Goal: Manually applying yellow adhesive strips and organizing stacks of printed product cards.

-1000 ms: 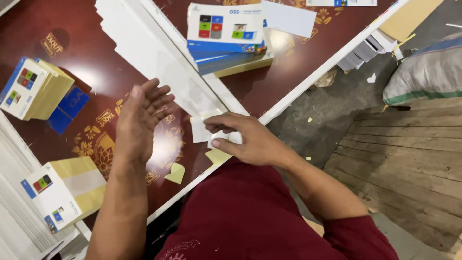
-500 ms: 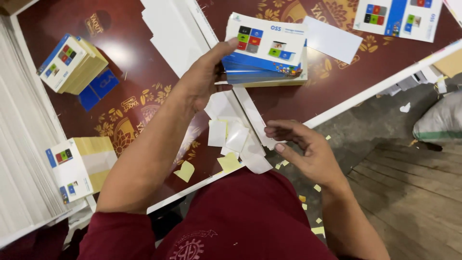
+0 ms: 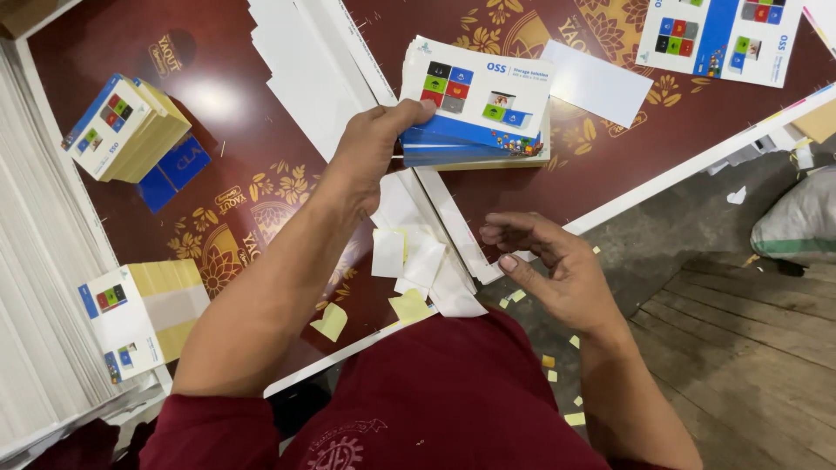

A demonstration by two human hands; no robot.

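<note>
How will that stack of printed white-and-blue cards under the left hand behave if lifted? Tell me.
The stack of printed white-and-blue cards is probably stiff as a block. Its glossy loose sheets may slide apart. The left hand grips only one edge, so the far side could fan open.

The person wears a dark red, maroon shirt [image 3: 435,392] with short sleeves that end above the elbows, leaving both forearms bare. A pale printed emblem [image 3: 340,448] sits on its chest. No rings, watch or gloves on either hand.

Leaflet stack [image 3: 475,104] behind paper scraps [image 3: 418,265] (bundles [image 3: 131,126] at left).
</note>
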